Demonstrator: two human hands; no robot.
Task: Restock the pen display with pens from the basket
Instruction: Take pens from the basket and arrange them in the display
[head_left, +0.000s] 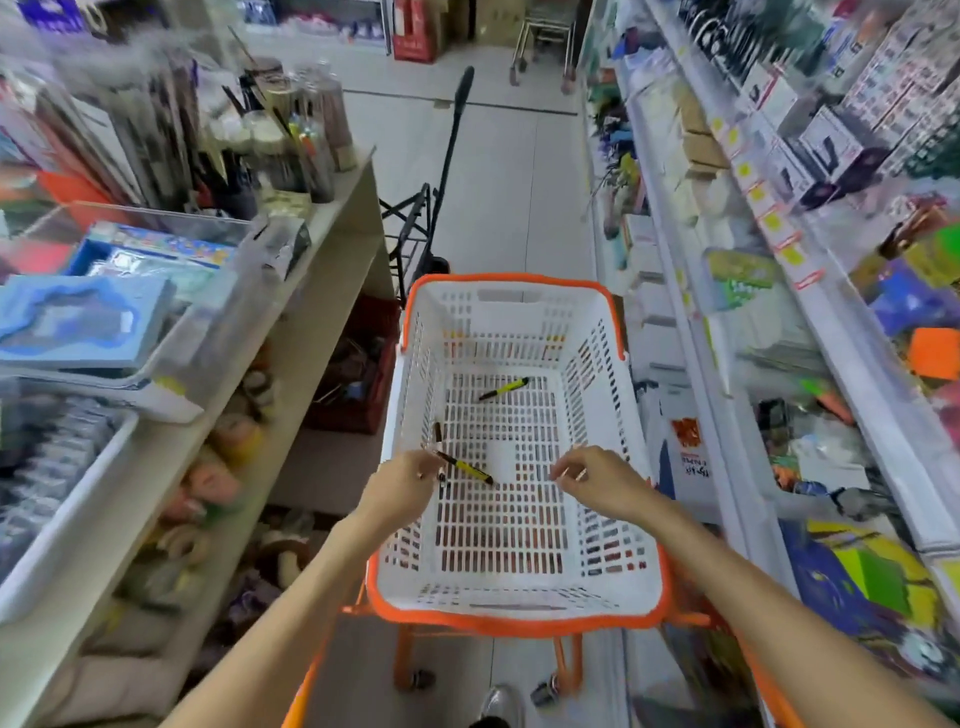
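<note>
A white slotted basket (519, 613) with an orange rim sits on an orange cart in the aisle below me. One yellow and black pen (504, 388) lies on the basket floor near its far end. My left hand (400, 486) is over the basket's left side, fingers closed on another yellow and black pen (465, 467) that points right, with a dark pen (438, 431) sticking up from the same grip. My right hand (597, 478) hovers over the right side, fingers pinched on a thin pale stick-like item (571, 474). The pen display (291, 135) with cups of pens stands on the left counter.
A beige counter (332, 249) with clear trays and boxed goods runs along the left, with shelves of toys under it. White shelving (727, 322) full of packaged goods lines the right. A black folding trolley (431, 208) stands in the aisle beyond the basket.
</note>
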